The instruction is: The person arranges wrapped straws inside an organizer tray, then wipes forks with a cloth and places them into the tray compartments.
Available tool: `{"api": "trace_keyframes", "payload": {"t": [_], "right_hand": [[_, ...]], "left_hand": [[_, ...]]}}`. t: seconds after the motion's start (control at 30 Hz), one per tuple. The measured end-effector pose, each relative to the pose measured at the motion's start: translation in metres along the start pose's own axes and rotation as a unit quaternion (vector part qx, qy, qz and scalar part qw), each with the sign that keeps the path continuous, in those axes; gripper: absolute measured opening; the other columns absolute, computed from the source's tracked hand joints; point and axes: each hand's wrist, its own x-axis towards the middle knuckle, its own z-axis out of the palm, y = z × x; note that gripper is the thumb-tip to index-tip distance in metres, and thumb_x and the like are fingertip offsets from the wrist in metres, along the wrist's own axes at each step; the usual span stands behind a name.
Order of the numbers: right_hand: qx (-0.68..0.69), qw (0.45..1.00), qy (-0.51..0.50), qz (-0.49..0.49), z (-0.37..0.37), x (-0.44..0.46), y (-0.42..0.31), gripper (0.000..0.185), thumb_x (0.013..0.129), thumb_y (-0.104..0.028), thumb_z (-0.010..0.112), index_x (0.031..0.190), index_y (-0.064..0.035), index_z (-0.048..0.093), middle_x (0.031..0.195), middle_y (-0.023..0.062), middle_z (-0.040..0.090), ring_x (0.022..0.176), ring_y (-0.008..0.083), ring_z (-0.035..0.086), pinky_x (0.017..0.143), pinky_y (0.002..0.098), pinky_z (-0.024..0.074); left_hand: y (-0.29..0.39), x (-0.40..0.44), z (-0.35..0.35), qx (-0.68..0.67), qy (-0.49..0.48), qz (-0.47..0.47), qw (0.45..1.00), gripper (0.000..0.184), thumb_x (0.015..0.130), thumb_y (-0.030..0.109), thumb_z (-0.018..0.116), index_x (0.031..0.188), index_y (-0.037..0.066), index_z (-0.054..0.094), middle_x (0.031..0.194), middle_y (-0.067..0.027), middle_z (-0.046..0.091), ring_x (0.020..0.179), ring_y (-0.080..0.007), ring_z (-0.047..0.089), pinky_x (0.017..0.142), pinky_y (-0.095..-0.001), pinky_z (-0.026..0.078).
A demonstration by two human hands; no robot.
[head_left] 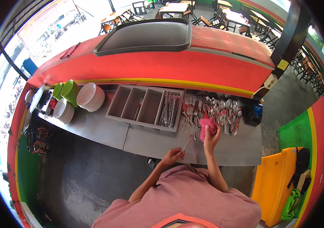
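Note:
My left hand [175, 154] is closed on the lower end of a thin piece of cutlery [187, 142], which slants up to the right over the counter's front edge. To its right, my right hand [211, 139] grips a pink cloth [207, 128], just in front of a heap of spoons and forks [223, 110]. A grey divided tray [145, 122] lies left of the heap. Its rightmost compartment holds a pile of slim cutlery [169, 109]; one fork [138, 108] rests in the second compartment from the left.
White bowls [90, 97] and green bowls [70, 90] are stacked at the counter's left. Black trays [146, 34] lie on the red ledge [223, 68] behind. A black object [252, 114] stands at the counter's right end, above a yellow box [278, 182].

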Motion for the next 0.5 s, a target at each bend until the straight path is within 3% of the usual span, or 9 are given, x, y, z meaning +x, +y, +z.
{"api": "trace_keyframes", "payload": {"t": [0.1, 0.23, 0.5], "right_hand": [[0.009, 0.997, 0.08, -0.016, -0.01, 0.014, 0.003, 0.04, 0.092, -0.026, 0.069, 0.117, 0.0013, 0.055, 0.114, 0.0096, 0.056, 0.106, 0.0177, 0.051, 0.095, 0.0308, 0.04], [0.003, 0.998, 0.063, -0.007, -0.024, 0.019, 0.0, 0.038, 0.093, -0.024, 0.068, 0.119, -0.0002, 0.053, 0.116, 0.0092, 0.055, 0.105, 0.017, 0.052, 0.094, 0.0309, 0.0417], [0.018, 0.983, -0.18, 0.013, -0.03, 0.017, -0.002, 0.041, 0.082, -0.018, 0.078, 0.114, -0.0029, 0.058, 0.108, 0.0078, 0.062, 0.101, 0.0178, 0.059, 0.089, 0.0326, 0.0462]], "left_hand": [[0.001, 0.009, -0.001, -0.017, 0.016, -0.05, 0.999, 0.032, 0.1, 0.034, 0.053, 0.092, 0.005, 0.064, 0.081, -0.0005, 0.066, 0.08, -0.008, 0.059, 0.071, -0.0252, 0.044], [-0.005, 0.02, 0.005, -0.022, 0.054, -0.056, 0.997, 0.032, 0.098, 0.031, 0.054, 0.092, 0.002, 0.065, 0.079, -0.0026, 0.066, 0.075, -0.0097, 0.06, 0.071, -0.0253, 0.045], [0.009, 0.051, 0.021, -0.018, 0.034, -0.037, 0.999, 0.029, 0.098, 0.026, 0.054, 0.093, -0.001, 0.064, 0.076, -0.0039, 0.065, 0.075, -0.0107, 0.061, 0.072, -0.0247, 0.047]]}}
